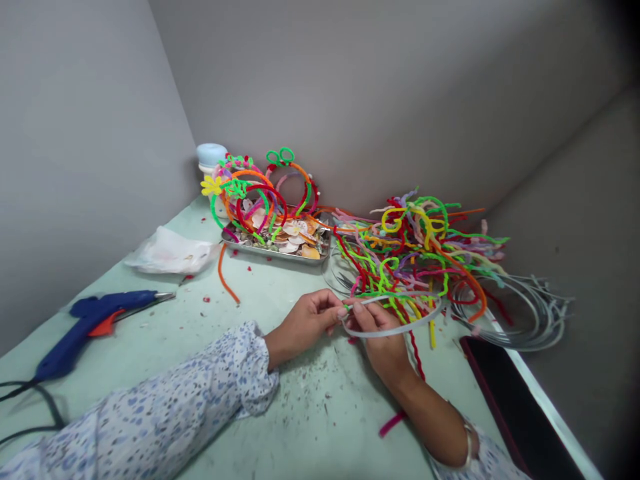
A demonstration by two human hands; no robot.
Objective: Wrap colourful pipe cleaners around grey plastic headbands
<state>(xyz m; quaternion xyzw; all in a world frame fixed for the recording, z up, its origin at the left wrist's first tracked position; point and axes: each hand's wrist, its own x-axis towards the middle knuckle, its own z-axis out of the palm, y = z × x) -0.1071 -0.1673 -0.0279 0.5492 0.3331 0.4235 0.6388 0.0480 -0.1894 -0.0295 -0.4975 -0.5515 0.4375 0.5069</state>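
Over the front of the table my right hand grips a thin, whitish headband near one end. The band curves out to the right in a loop. My left hand pinches at the same end, fingertips close against those of the right. A bit of green pipe cleaner shows at the fingertips and along the upper side of the band; how far it wraps is hidden by my fingers. Behind my right hand lies a tangled heap of colourful pipe cleaners.
A metal tray holds flat decorative pieces, with finished pipe-cleaner headbands on it. Left are a blue glue gun with a cord and a plastic bag. Right are more bare headbands and a dark phone.
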